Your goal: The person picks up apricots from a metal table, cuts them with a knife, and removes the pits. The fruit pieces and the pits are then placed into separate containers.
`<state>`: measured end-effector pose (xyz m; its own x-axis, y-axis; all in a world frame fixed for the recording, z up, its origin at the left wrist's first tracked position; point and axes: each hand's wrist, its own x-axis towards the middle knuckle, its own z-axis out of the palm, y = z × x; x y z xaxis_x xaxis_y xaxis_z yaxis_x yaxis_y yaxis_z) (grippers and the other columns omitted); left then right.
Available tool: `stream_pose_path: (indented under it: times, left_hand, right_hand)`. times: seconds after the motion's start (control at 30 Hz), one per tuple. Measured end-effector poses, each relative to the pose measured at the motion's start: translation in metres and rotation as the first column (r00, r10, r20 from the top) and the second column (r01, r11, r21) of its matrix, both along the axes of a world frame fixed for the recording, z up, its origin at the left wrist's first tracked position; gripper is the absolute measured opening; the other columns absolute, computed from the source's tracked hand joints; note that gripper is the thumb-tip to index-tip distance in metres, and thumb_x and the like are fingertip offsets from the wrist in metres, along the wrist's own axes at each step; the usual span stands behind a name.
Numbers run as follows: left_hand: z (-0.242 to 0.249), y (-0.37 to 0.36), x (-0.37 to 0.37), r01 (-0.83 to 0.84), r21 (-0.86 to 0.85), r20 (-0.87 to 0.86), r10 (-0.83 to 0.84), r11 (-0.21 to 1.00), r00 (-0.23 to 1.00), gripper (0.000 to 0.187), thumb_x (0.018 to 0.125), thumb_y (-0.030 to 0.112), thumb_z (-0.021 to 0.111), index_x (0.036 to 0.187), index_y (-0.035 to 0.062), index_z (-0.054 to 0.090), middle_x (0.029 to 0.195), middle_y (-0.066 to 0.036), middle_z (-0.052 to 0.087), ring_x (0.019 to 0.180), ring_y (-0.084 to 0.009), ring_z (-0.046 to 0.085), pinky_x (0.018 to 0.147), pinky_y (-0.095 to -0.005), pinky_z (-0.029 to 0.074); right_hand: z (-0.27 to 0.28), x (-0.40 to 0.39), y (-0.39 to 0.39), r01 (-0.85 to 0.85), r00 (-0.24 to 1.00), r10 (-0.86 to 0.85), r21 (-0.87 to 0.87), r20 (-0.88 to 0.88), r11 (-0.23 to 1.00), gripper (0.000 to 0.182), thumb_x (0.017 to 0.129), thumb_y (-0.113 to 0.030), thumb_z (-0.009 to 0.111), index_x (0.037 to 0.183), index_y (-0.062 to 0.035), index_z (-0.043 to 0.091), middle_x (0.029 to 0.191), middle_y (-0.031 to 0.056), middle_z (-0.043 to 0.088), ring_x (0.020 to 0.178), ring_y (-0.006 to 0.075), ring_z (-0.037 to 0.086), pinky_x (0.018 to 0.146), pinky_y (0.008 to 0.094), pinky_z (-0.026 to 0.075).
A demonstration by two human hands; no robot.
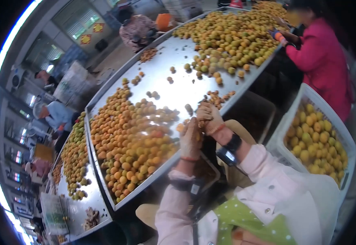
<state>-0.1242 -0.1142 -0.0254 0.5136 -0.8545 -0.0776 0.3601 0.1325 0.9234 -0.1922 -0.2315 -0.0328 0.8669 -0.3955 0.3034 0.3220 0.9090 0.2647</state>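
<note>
At the near edge of the metal table, my left hand and my right hand meet. The fingers of my right hand are curled closed, and those of my left hand are pressed together beside them. A small brownish-orange piece shows between the hands, too hidden to name. Just beyond them lies a small pile of apricot pits. Many orange-yellow apricots spread over the table to the left of my hands. A dark device is strapped on each of my wrists.
A white crate full of yellow apricots stands at my right. Another heap of apricots covers the table's far end, where a person in pink works. A second table adjoins on the left. Further people sit beyond.
</note>
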Motion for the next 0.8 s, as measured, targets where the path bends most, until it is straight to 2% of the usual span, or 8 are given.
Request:
stream_pose_path:
  times: [0.1, 0.23, 0.3, 0.33, 0.37, 0.4, 0.47, 0.8]
  left_hand:
    - [0.022, 0.005, -0.022, -0.014, 0.045, -0.148, 0.021, 0.999, 0.989, 0.022, 0.101, 0.023, 0.051, 0.089, 0.0072, 0.06, 0.072, 0.0, 0.054, 0.06, -0.0087, 0.05, 0.049, -0.0208, 0.04]
    - [0.015, 0.014, -0.023, -0.027, 0.124, -0.017, 0.03, 0.992, 0.999, 0.018, 0.1, 0.02, 0.05, 0.086, 0.01, 0.053, 0.069, 0.001, 0.049, 0.056, -0.009, 0.046, 0.047, -0.021, 0.039]
    - [0.005, 0.006, -0.017, -0.088, 0.141, -0.205, 0.116, 0.986, 0.972, 0.042, 0.091, 0.06, 0.054, 0.084, 0.0188, 0.05, 0.064, 0.001, 0.051, 0.045, -0.0089, 0.047, 0.034, -0.0201, 0.031]
    - [-0.001, 0.011, -0.013, -0.084, 0.079, -0.064, 0.089, 0.993, 0.994, 0.01, 0.099, 0.013, 0.044, 0.096, 0.0089, 0.052, 0.079, -0.001, 0.048, 0.067, -0.0133, 0.048, 0.053, -0.0251, 0.044]
    - [-0.042, 0.0, 0.01, 0.115, 0.121, 0.024, -0.118, 0.986, 0.993, 0.017, 0.1, 0.018, 0.041, 0.1, 0.0063, 0.053, 0.087, -0.006, 0.05, 0.068, -0.0162, 0.048, 0.054, -0.0269, 0.044]
    - [-0.069, -0.016, 0.002, -0.204, -0.281, 0.498, 0.324, 0.938, 0.804, 0.025, 0.099, 0.032, 0.044, 0.103, 0.009, 0.054, 0.08, -0.004, 0.05, 0.059, -0.0134, 0.046, 0.046, -0.0243, 0.039]
    - [0.052, 0.024, -0.025, -0.067, 0.058, -0.039, 0.069, 0.996, 0.997, 0.035, 0.097, 0.048, 0.047, 0.105, 0.0155, 0.058, 0.068, 0.004, 0.047, 0.057, -0.0042, 0.045, 0.042, -0.0184, 0.031]
    - [0.047, 0.046, 0.012, 0.049, -0.048, 0.091, -0.044, 0.998, 0.995, 0.026, 0.097, 0.03, 0.056, 0.11, 0.0089, 0.064, 0.075, 0.0, 0.059, 0.058, -0.0077, 0.05, 0.048, -0.0219, 0.036]
  right_hand:
    - [0.025, -0.006, -0.003, -0.048, 0.993, 0.078, 0.297, -0.09, 0.954, 0.04, 0.094, -0.033, 0.046, 0.058, -0.0204, 0.037, 0.045, -0.0079, 0.03, 0.037, 0.0072, 0.03, 0.036, 0.0226, 0.027]
    - [0.035, -0.04, -0.012, 0.241, 0.817, -0.403, -0.391, -0.413, 0.889, 0.04, 0.096, -0.034, 0.048, 0.06, -0.02, 0.038, 0.051, -0.0067, 0.037, 0.041, 0.0071, 0.034, 0.036, 0.0239, 0.028]
    - [0.068, -0.053, 0.003, 0.006, 0.452, -0.735, -0.822, -0.505, 0.569, 0.031, 0.097, -0.034, 0.052, 0.071, -0.0178, 0.048, 0.055, -0.0072, 0.04, 0.042, 0.0051, 0.034, 0.036, 0.0223, 0.029]
    - [0.08, -0.052, 0.022, -0.17, 0.26, -0.847, -0.886, -0.463, 0.432, 0.027, 0.098, -0.033, 0.054, 0.077, -0.0168, 0.054, 0.057, -0.0084, 0.039, 0.04, 0.0023, 0.033, 0.036, 0.0203, 0.029]
    - [0.075, -0.047, 0.032, -0.176, 0.348, -0.822, -0.893, -0.45, 0.415, 0.027, 0.098, -0.033, 0.054, 0.077, -0.0168, 0.054, 0.057, -0.0084, 0.039, 0.04, 0.0023, 0.033, 0.036, 0.0203, 0.029]
    - [0.064, -0.043, 0.036, -0.205, 0.355, -0.897, -0.958, -0.263, 0.2, 0.018, 0.096, -0.029, 0.057, 0.086, -0.0133, 0.057, 0.064, -0.0067, 0.047, 0.05, 0.0025, 0.039, 0.043, 0.0209, 0.034]
    - [0.053, -0.038, 0.042, -0.227, 0.336, -0.929, -0.943, 0.157, -0.242, 0.019, 0.093, -0.02, 0.064, 0.105, -0.0061, 0.064, 0.078, -0.0031, 0.061, 0.069, 0.0029, 0.053, 0.058, 0.0221, 0.045]
    - [0.06, -0.037, 0.07, -0.284, 0.516, -0.84, -0.959, -0.167, 0.016, 0.027, 0.091, -0.003, 0.06, 0.118, -0.0023, 0.059, 0.094, 0.0009, 0.064, 0.079, 0.0082, 0.057, 0.068, 0.0239, 0.049]
